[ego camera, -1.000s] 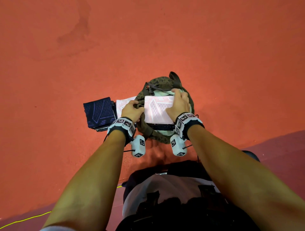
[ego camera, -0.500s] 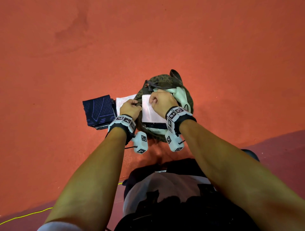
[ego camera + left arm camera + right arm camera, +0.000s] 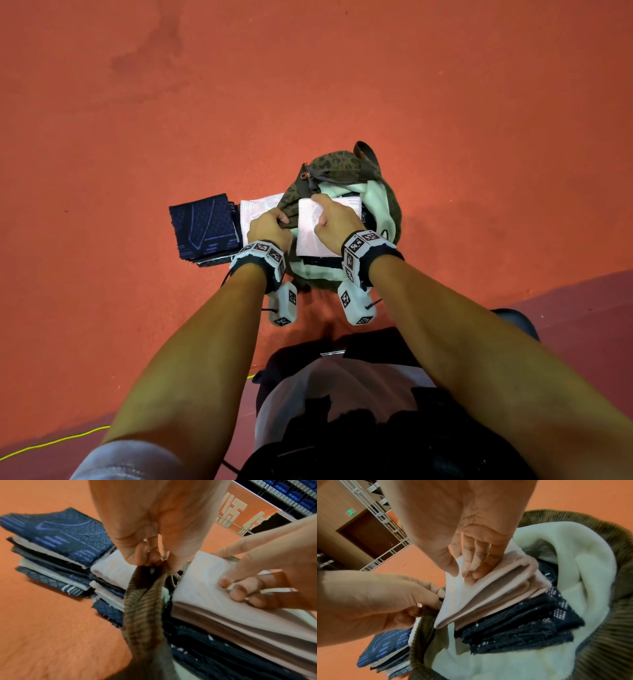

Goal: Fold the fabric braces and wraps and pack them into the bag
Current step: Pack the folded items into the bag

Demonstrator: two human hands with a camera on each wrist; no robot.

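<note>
Closest to the camera, both forearms reach out over the orange floor [image 3: 445, 102], hands side by side but not touching. The left hand [image 3: 269, 228] is at about 9 o'clock of the bag [image 3: 337, 162], fingers curled tight around its brown corduroy rim [image 3: 144, 601] and pulling it open. The right hand [image 3: 330, 222] sits on top of the pale pink folded wrap [image 3: 310, 236], thumb and fingers pinching its folded layers, pushing it down onto the dark folded pieces [image 3: 522, 622] already inside against the cream fleece lining [image 3: 573, 554]. Out at 9 o'clock, just beside the bag, another pale pink wrap [image 3: 255, 209] and a navy patterned brace [image 3: 203, 224] top a stack on the floor. At 12 o'clock the bag's strap [image 3: 366, 154] sticks up.
</note>
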